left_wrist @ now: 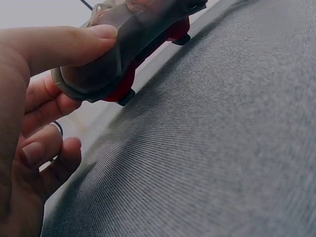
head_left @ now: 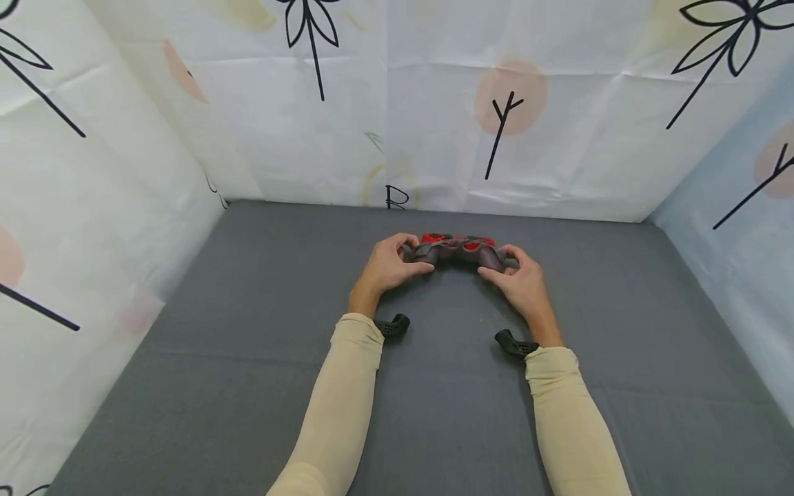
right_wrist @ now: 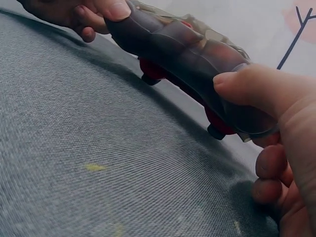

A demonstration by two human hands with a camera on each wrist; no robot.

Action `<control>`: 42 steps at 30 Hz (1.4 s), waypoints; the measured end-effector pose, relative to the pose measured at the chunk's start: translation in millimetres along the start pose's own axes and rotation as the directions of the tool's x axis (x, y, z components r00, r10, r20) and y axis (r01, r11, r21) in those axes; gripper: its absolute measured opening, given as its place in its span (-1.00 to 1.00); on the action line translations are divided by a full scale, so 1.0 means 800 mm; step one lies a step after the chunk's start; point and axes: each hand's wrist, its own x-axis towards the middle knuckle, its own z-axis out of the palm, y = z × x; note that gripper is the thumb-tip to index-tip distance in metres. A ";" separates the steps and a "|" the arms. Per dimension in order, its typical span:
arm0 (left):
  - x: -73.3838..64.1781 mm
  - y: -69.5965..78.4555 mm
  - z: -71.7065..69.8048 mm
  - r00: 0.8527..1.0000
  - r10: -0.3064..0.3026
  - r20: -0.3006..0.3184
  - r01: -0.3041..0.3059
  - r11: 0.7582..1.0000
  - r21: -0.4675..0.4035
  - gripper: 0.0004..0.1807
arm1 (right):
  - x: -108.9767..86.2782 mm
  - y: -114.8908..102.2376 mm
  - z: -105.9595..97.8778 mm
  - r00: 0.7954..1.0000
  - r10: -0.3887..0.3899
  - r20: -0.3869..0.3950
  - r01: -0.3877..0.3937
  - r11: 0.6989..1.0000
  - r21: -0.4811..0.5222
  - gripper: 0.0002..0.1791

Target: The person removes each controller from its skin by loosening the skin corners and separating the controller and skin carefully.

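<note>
Both hands hold a game controller (head_left: 459, 249) with red parts and smoky, see-through grips, near the far side of the grey table. In the left wrist view the thumb of my left hand (head_left: 387, 265) presses on one grip, with fingers behind it; the ring and little fingers curl loosely below. My right hand (head_left: 521, 281) pinches the opposite grip the same way. In the right wrist view, black-tipped red knobs on the controller (right_wrist: 168, 57) face down toward the cloth. Whether they touch it, I cannot tell.
Grey cloth covers the table (head_left: 446, 413). White sheeting (head_left: 434, 138) with printed leaves and trees hangs behind and along the sides. A dark wrist mount (head_left: 393, 326) sits at the left wrist, another mount (head_left: 516, 343) at the right.
</note>
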 end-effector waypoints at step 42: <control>0.002 -0.003 0.004 0.999 0.029 0.022 -0.029 1.000 -0.009 -0.59 | 0.007 0.000 -0.001 1.000 0.001 0.018 -0.002 1.000 0.021 -0.36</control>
